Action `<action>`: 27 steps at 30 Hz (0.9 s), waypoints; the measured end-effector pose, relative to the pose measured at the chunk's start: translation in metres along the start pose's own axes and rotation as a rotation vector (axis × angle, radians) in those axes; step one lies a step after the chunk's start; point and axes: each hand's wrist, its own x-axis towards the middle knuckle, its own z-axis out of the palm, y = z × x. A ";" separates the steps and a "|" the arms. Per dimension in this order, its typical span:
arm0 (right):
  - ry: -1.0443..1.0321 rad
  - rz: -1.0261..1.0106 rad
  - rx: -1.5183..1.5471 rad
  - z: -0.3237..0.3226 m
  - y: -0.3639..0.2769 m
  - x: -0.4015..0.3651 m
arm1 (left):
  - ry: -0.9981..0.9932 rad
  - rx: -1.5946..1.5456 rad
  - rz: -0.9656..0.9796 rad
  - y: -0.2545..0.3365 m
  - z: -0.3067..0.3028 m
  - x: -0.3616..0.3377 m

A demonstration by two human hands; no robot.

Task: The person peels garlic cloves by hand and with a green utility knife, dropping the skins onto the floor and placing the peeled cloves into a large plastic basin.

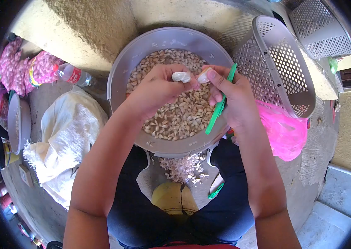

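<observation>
Both hands are held above a wide grey basin [119, 62] with many garlic cloves [177, 116] lying in it. My left hand [163, 85] is closed, its thumb wearing a whitish wrap [181, 76], and its fingertips meet the right hand's near a clove. My right hand [229, 89] pinches that pale garlic clove [203, 76] between thumb and forefinger. A green-handled tool [220, 108] is tucked in the right palm, slanting down over the basin's right side.
White sack [69, 128], bottle [75, 75] and pink net bags [38, 68] are left. Grey crate [283, 66] and pink plastic bag [283, 133] are right. Peelings [183, 168] lie below the basin, near a yellow container [174, 197].
</observation>
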 end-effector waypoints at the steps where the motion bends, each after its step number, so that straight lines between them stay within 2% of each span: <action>1: 0.006 0.035 0.047 0.001 0.001 -0.001 | -0.013 0.005 -0.007 -0.001 -0.001 0.000; 4: -0.036 0.165 0.169 -0.003 0.005 0.001 | -0.004 0.082 0.062 0.001 0.004 0.000; 11: -0.104 0.413 0.317 -0.010 0.009 0.002 | -0.059 0.015 0.087 -0.005 0.011 -0.002; 14: -0.138 0.458 0.469 -0.011 0.012 0.004 | -0.076 -0.028 0.073 -0.006 0.014 -0.001; 17: -0.145 0.362 0.383 -0.007 0.007 0.003 | -0.103 -0.052 -0.044 0.001 0.003 0.001; 19: -0.089 0.216 0.205 -0.002 0.003 0.002 | -0.116 -0.054 -0.108 0.004 -0.005 0.001; 22: -0.074 0.101 0.061 -0.001 -0.002 0.002 | 0.016 0.042 -0.097 0.007 -0.003 0.001; 25: -0.113 0.107 0.028 -0.005 -0.005 0.002 | 0.163 0.034 0.045 0.010 0.003 0.001; 27: -0.137 0.131 0.028 -0.006 -0.006 0.002 | 0.125 0.071 0.142 0.016 0.006 -0.001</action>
